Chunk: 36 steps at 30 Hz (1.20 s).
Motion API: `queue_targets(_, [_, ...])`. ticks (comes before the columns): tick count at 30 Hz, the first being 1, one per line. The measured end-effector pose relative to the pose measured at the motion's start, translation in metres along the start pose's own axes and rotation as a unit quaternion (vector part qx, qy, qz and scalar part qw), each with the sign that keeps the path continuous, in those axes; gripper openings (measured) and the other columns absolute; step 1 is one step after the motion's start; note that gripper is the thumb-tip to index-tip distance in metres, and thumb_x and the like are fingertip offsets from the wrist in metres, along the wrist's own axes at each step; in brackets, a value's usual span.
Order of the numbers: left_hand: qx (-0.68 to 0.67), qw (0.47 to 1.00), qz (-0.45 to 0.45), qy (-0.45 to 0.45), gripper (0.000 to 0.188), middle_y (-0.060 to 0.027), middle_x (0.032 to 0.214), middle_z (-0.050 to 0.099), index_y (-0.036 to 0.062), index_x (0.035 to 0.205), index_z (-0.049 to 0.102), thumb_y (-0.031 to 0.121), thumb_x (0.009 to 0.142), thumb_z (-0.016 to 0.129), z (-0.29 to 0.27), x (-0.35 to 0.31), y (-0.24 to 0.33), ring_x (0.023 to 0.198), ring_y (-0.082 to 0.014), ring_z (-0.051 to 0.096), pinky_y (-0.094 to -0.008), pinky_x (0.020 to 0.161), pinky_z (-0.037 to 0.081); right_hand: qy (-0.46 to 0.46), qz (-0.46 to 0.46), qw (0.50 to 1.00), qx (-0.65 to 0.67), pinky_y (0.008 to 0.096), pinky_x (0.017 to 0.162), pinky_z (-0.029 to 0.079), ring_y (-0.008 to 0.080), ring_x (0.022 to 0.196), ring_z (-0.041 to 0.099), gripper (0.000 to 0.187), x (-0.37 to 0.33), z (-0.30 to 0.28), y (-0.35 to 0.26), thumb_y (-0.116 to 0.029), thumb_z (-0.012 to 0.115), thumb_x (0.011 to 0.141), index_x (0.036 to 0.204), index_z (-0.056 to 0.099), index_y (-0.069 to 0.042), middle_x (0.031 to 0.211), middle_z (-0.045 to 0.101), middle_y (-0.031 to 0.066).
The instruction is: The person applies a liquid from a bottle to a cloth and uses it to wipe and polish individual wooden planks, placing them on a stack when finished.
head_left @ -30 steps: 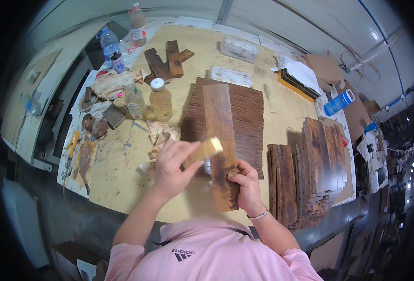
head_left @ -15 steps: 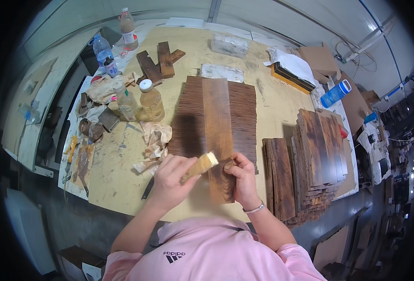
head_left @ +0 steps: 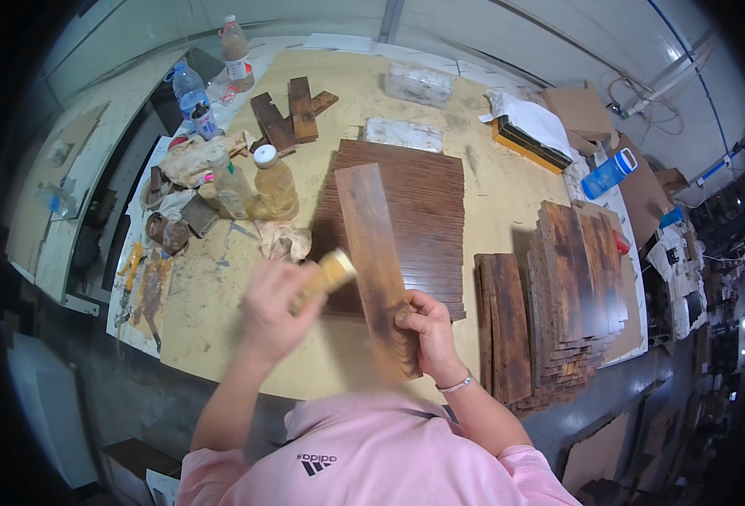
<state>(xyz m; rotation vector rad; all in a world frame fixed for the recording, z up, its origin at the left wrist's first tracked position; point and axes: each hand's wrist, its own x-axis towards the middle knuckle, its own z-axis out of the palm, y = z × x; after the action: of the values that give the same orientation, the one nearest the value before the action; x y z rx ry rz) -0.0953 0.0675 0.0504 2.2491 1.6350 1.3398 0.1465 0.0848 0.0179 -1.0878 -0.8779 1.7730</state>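
Note:
My left hand [head_left: 277, 308], blurred by motion, is closed round a yellowish block with a pale end [head_left: 333, 271]. The block stands a little left of a brown wood plank [head_left: 375, 261] and looks apart from it. My right hand [head_left: 431, 336] grips that plank near its lower end, thumb on the top face. Tilted to the left, the plank lies over a wide panel of dark, narrow-striped wood pieces [head_left: 431, 228], hiding part of it. Left of the panel are a crumpled stained cloth [head_left: 288, 242] and a white-capped bottle of amber liquid [head_left: 276, 187].
Stacked planks [head_left: 570, 291] rise at the right, with a shorter pile [head_left: 505, 325] beside them. Several loose dark boards [head_left: 303, 110] lie at the back left. Bottles, rags and a soiled tin [head_left: 166, 231] crowd the left edge. A blue bottle [head_left: 608, 174] lies far right.
My left hand and the block have moved left, away from the plank. The plank's far end has swung left and nearer, while my right hand keeps its grip, slightly lower.

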Motion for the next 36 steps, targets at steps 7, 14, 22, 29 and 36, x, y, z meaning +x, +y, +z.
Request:
queue_targets(7, [0.095, 0.979, -0.175, 0.042, 0.04, -0.0127, 0.089, 0.064, 0.0037, 0.107, 0.069, 0.003, 0.068, 0.078, -0.03, -0.056, -0.079, 0.08, -0.0299, 0.06, -0.0392, 0.072, 0.049, 0.003, 0.019, 0.999, -0.046, 0.0219, 0.068, 0.046, 0.0084, 0.072, 0.055, 0.027, -0.008, -0.004, -0.003, -0.001, 0.058, 0.073, 0.098, 0.065, 0.002, 0.08, 0.06, -0.0006])
queue_targets(14, [0.338, 0.823, -0.436, 0.136, 0.03, -0.0107, 0.097, 0.067, 0.0093, 0.1, 0.063, 0.009, 0.074, 0.077, -0.144, -0.162, -0.254, 0.094, -0.0326, 0.062, -0.0434, 0.081, 0.049, 0.039, -0.003, 0.999, -0.036, 0.0209, 0.06, 0.045, 0.0083, 0.065, 0.056, 0.026, -0.007, -0.009, 0.009, 0.004, 0.055, 0.075, 0.099, 0.066, 0.005, 0.079, 0.063, 0.0017])
queue_targets(22, [0.122, 0.942, -0.313, 0.028, 0.038, -0.0117, 0.125, 0.061, 0.0073, 0.112, 0.064, 0.011, 0.076, 0.075, -0.06, -0.121, -0.182, 0.119, -0.0326, 0.054, -0.0434, 0.1, 0.044, 0.055, -0.003, 0.996, -0.075, 0.0228, 0.064, 0.044, 0.0062, 0.067, 0.055, 0.011, -0.003, -0.004, 0.01, -0.01, 0.063, 0.093, 0.09, 0.068, 0.0, 0.076, 0.062, -0.0023])
queue_targets(29, [0.089, 0.969, -0.159, -0.164, 0.059, -0.015, 0.148, 0.042, 0.0075, 0.128, 0.058, 0.004, 0.07, 0.07, 0.037, -0.042, -0.124, 0.136, -0.0326, 0.04, -0.0411, 0.112, 0.035, 0.068, 0.023, 0.996, -0.044, 0.0223, 0.07, 0.044, 0.006, 0.073, 0.055, 0.012, -0.005, -0.012, 0.015, -0.012, 0.064, 0.093, 0.09, 0.068, -0.001, 0.081, 0.065, -0.0021])
queue_targets(36, [-0.003, 0.97, -0.232, -0.071, 0.03, -0.011, 0.107, 0.063, 0.0028, 0.105, 0.069, 0.001, 0.075, 0.069, 0.05, -0.029, -0.135, 0.104, -0.0301, 0.061, -0.0374, 0.092, 0.049, 0.077, -0.025, 0.995, -0.061, 0.0239, 0.07, 0.047, 0.0068, 0.077, 0.057, 0.016, -0.016, -0.02, 0.007, -0.014, 0.062, 0.095, 0.099, 0.067, 0.001, 0.084, 0.065, 0.0005])
